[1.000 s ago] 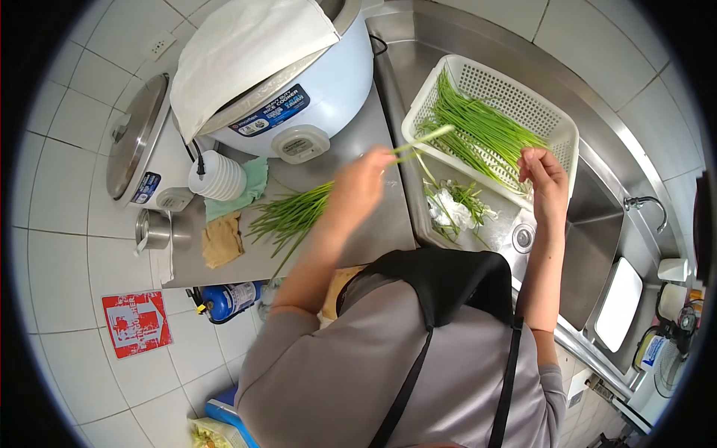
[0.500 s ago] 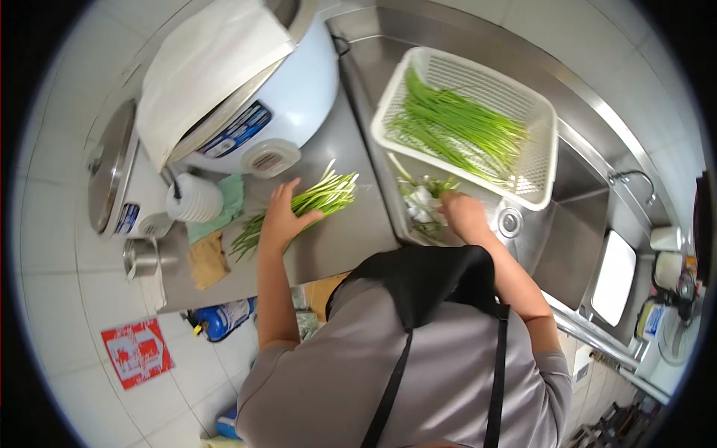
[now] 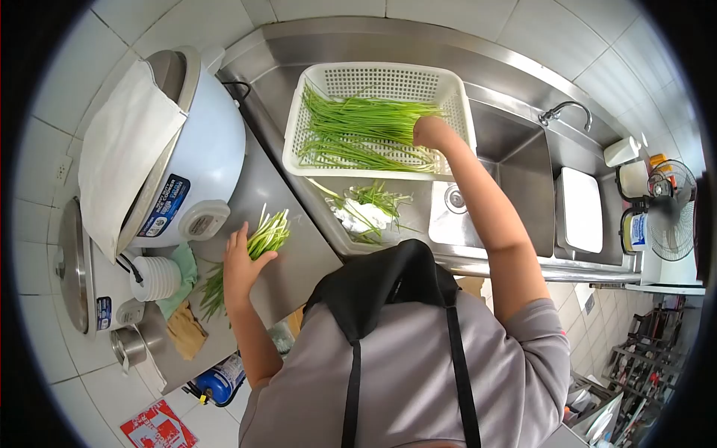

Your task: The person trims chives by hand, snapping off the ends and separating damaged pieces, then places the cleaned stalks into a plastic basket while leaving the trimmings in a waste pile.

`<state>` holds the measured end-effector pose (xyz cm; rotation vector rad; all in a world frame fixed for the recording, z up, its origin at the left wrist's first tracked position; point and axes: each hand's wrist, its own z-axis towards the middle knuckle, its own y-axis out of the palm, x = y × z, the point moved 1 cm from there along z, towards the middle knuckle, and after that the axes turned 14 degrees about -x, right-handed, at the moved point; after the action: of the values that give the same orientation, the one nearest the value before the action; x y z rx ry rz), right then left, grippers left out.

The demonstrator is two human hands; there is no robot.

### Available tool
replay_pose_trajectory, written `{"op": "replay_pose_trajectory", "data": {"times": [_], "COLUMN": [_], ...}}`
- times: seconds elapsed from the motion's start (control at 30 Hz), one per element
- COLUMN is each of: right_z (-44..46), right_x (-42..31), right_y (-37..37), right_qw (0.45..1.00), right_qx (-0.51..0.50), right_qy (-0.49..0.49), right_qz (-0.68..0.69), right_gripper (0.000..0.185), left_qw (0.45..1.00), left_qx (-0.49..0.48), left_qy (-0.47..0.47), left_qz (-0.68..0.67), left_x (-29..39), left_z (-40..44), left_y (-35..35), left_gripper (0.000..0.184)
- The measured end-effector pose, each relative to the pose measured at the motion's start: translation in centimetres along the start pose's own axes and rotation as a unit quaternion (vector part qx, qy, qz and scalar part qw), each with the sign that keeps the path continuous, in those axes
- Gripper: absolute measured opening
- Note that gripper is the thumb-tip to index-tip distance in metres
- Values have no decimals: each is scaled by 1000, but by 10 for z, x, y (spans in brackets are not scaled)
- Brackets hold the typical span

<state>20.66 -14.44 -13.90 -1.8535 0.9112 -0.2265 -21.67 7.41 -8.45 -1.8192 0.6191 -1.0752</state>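
Observation:
At the left, my left hand (image 3: 243, 265) is wrapped round a bunch of thin green stalks (image 3: 269, 233) on the steel counter, thumb on one side and fingers on the other. Their pale ends stick out past it; the green ends trail behind. My right hand (image 3: 433, 133) is curled closed over the right-hand ends of more green stalks (image 3: 358, 118) inside a white perforated basket (image 3: 381, 176); its fingertips are hidden. Between my hands, below the basket, lies a small heap of green scraps (image 3: 388, 200) with a white crumpled piece (image 3: 362, 216).
A large rice cooker (image 3: 213, 160) with a white cloth (image 3: 127, 149) stands at the left, near a stack of white containers (image 3: 158, 280), a green cloth (image 3: 183, 272) and a brown cloth (image 3: 187, 331). Right of the basket are a sink (image 3: 515, 172), a faucet (image 3: 571, 108) and a white tray (image 3: 579, 209).
The view has swung right. My right hand has gone from the scrap heap up to the stalks in the basket. My left hand, earlier above the counter, has come down to the bunch.

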Motion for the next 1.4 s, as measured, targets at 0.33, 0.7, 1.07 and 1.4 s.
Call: {"op": "replay_pose_trajectory", "data": {"times": [0.33, 0.7, 1.07, 1.4], "right_z": [32, -143, -159, -136], "right_x": [2, -94, -79, -75], "right_y": [9, -76, -70, -63], "right_qw": [994, 916, 834, 753], "right_qx": [28, 274, 307, 233], "right_qy": [-11, -251, -247, -283], "right_qz": [-101, 151, 385, 547], "right_gripper": [14, 8, 13, 11], "left_qw": [977, 901, 895, 855], "left_qx": [77, 246, 186, -14], "left_qy": [192, 355, 385, 265], "left_qz": [-48, -46, -130, -445], "left_x": [86, 214, 229, 220], "left_z": [38, 128, 140, 149], "left_y": [-13, -6, -7, -4], "left_gripper": [46, 21, 15, 18]}}
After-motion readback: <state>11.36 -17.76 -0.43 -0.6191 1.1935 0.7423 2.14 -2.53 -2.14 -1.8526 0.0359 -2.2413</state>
